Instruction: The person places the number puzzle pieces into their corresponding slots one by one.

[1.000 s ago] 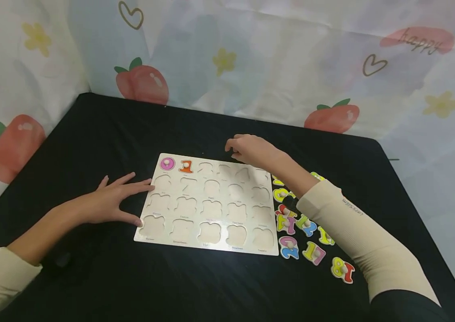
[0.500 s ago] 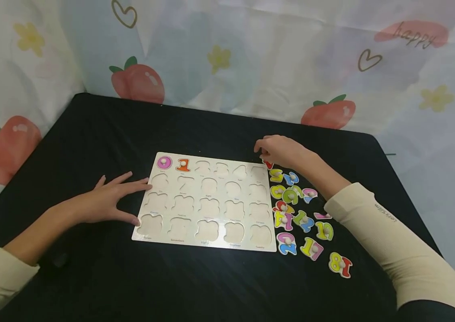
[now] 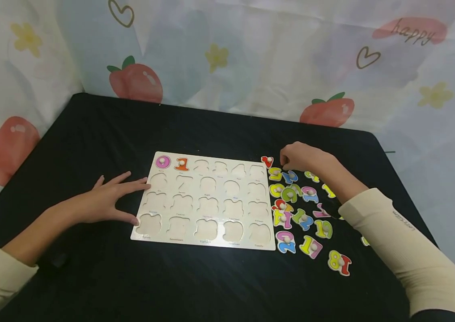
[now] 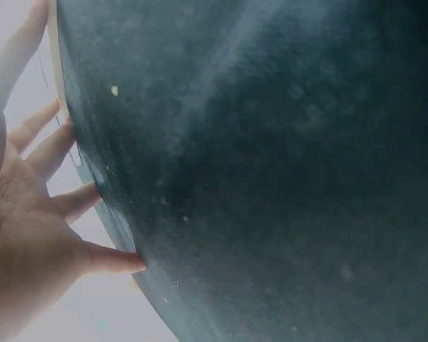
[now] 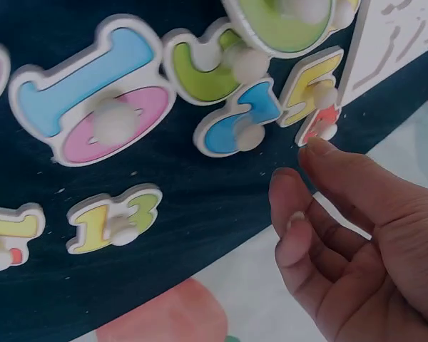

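My left hand point(image 3: 102, 201) spreads its fingers at the left edge of a white number-puzzle board point(image 3: 215, 245), thumb and index fingertip right at the rim. In the left wrist view that hand point(image 4: 46, 206) shows straight, parted fingers. My right hand point(image 3: 304, 156) hovers just beyond the loose number pieces, near the blue 2 point(image 3: 290, 177). Seen from the right wrist, the hand point(image 5: 357, 235) has loosely bent fingers with a gap to the thumb and nothing between them. The blue 2 point(image 5: 260, 103), yellow 5 point(image 5: 307, 75) and red 4 point(image 5: 315, 128) lie close by.
Several knobbed pieces lie right of the board, including an 18 point(image 3: 339, 263) and a pink-blue 20 point(image 3: 285, 242). A pink 0 point(image 3: 163, 162) and orange 1 point(image 3: 181, 164) sit in the board's top row. A printed curtain point(image 3: 251, 58) hangs behind the black-covered table point(image 3: 195, 286).
My right hand has moved right, from beyond the board's far edge, past the red 4, to near the blue 2. More loose pieces show. My left hand stays at the board's edge.
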The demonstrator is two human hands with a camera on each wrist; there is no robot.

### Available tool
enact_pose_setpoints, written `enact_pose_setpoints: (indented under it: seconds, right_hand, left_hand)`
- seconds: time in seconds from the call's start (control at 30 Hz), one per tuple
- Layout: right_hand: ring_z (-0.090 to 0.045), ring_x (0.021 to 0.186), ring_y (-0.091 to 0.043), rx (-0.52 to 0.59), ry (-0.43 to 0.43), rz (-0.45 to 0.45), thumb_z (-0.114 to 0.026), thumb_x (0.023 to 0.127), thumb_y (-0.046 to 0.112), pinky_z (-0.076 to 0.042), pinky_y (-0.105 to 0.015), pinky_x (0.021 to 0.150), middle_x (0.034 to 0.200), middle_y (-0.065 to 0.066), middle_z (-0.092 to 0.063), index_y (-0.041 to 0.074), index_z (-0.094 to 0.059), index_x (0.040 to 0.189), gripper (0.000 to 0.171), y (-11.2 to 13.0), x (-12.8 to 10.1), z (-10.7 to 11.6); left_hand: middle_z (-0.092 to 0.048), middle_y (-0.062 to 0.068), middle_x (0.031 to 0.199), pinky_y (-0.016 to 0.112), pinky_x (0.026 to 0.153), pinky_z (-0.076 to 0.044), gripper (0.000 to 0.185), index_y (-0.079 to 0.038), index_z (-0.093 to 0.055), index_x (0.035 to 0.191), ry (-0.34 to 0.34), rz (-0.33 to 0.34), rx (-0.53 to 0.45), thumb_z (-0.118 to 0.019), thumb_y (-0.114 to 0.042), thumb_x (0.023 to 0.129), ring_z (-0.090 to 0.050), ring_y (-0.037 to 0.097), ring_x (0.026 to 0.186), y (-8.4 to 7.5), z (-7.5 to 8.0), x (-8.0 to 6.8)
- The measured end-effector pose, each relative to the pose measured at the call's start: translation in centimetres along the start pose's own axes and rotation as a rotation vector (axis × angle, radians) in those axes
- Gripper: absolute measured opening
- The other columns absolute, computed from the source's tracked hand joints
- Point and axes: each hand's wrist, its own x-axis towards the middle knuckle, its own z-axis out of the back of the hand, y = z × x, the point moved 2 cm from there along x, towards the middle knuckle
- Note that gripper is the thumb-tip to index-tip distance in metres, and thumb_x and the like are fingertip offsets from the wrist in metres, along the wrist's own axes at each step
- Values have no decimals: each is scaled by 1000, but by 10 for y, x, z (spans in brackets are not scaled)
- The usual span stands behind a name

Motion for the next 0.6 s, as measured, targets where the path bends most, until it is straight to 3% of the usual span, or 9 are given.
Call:
enact_pose_setpoints:
  seconds: [0.33, 0.6]
  right_hand:
    - [-56, 69, -20, 118, 141, -117, -64, 87, 9, -50, -33, 64, 85, -7, -59, 1, -61, 99, 15, -5, -16, -8]
    - [-53, 65, -18, 104, 101, -71, -62, 86, 4, -47, -30, 61, 78, -4, -57, 2, -63, 94, 8, -9, -16, -13]
  left_hand:
    - [-31, 12, 150, 78, 91, -2, 92, -18, -45, 140, 0, -9, 1, -72, -65, 66, -12, 46, 136, -1, 2, -1]
    - [-31, 12, 150, 78, 91, -2, 93, -18, -45, 140, -2, -9, 4, -72, -65, 65, -12, 47, 136, -1, 1, -1]
